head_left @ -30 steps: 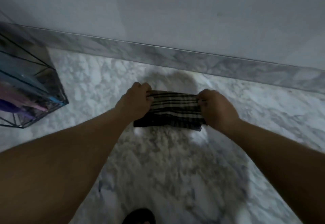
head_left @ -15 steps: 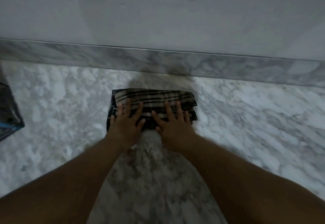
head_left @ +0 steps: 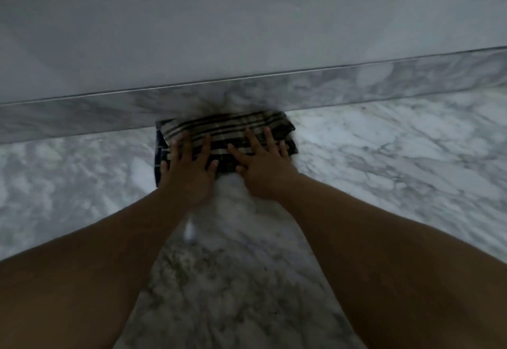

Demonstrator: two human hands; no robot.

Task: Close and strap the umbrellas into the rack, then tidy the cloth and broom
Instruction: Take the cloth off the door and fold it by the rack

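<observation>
Marble floor (head_left: 384, 184), marble skirting (head_left: 82, 118) along a plain grey wall (head_left: 247, 19). Dim light, some motion blur.

Change: a second ago the cloth (head_left: 227, 132) was in the air, stretched between both hands, each pinching an end. Half a second ago it was already down on the floor, folded, both palms flat on it, with a clear strip of floor between its far edge and the skirting. Now the far edge sits right against the skirting, touching or nearly so; shadow there hides the exact contact. So it got pushed forward, away from the person.

Left hand (head_left: 186, 167): fingers straight and spread, palm pressing the near-left part of the cloth. Nothing gripped.
Right hand (head_left: 260, 167): same, fingers spread, flat on the near-right part. Nothing gripped.
Hands are side by side, a small gap between them, thumbs pointing inward.

Cloth lies under and just beyond both hands, still a folded rectangle. Left edge shows a lower layer sticking out slightly, so the fold isn't perfectly square.

The rack seen to the left a second ago is out of view now. No umbrellas or broom visible.

Judgement: cloth step looks about finished, parked against the wall. Broom probably comes next, though I can't see where it is. Umbrella status can't be checked from here.
</observation>
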